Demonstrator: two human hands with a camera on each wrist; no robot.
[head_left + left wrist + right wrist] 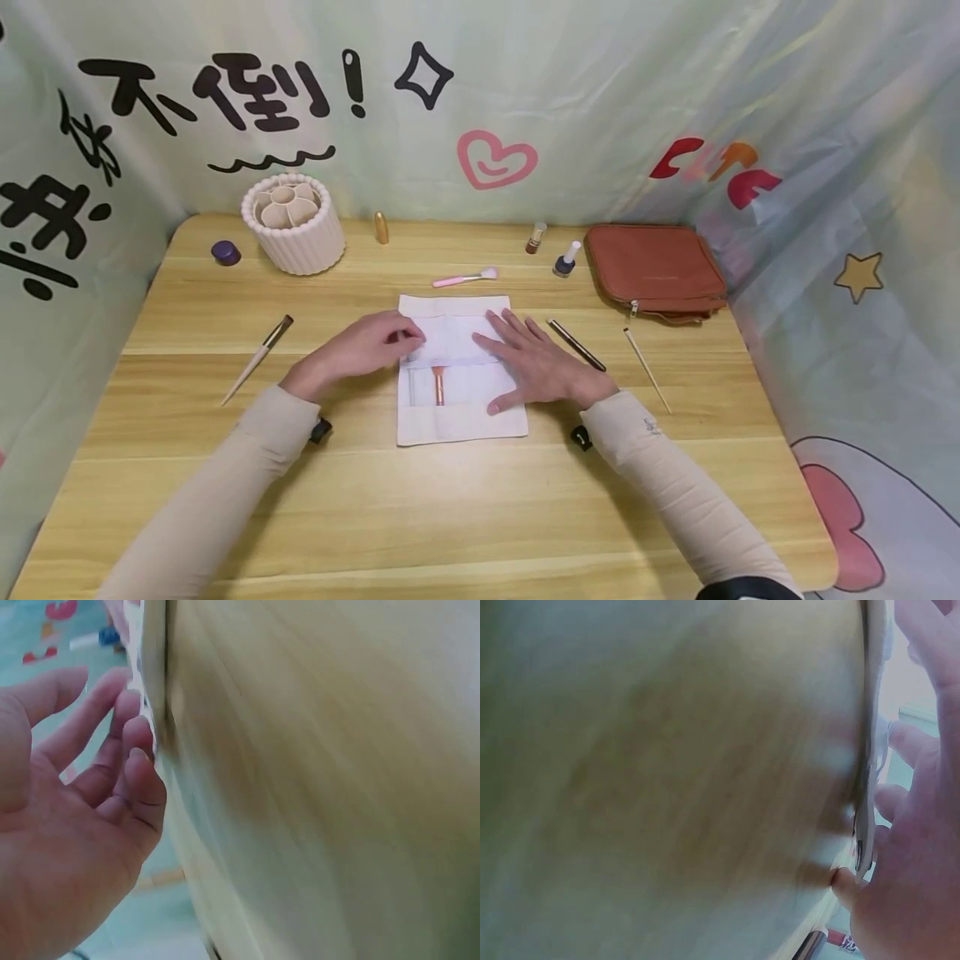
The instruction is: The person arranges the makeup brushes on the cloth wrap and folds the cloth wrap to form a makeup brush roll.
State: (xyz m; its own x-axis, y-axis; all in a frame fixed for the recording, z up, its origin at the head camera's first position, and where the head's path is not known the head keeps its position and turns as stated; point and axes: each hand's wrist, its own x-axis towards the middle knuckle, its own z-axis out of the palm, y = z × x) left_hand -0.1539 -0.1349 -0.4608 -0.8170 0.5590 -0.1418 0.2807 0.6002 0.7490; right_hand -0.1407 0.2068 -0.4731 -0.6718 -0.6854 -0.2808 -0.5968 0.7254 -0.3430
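Note:
A white brush roll (472,427) lies unfolded in the middle of the table. A copper-coloured brush (439,387) shows in its lower left part, its upper end covered by the white flap (454,329). My left hand (360,346) is at the roll's left edge. In the left wrist view its fingers (139,776) are bent with their tips at the cloth, and the thumb stands apart from them. On the right side, my right hand (543,368) rests with spread fingers over the roll's edge, touching the cloth.
Brushes lie left (258,360) and behind (465,278). A dark pen-like stick (576,345) and a thin pale stick (647,371) lie right. Farther back stand a ribbed white holder (296,242), purple lid (225,252), gold tube (381,227), small bottles (566,260) and brown pouch (652,262).

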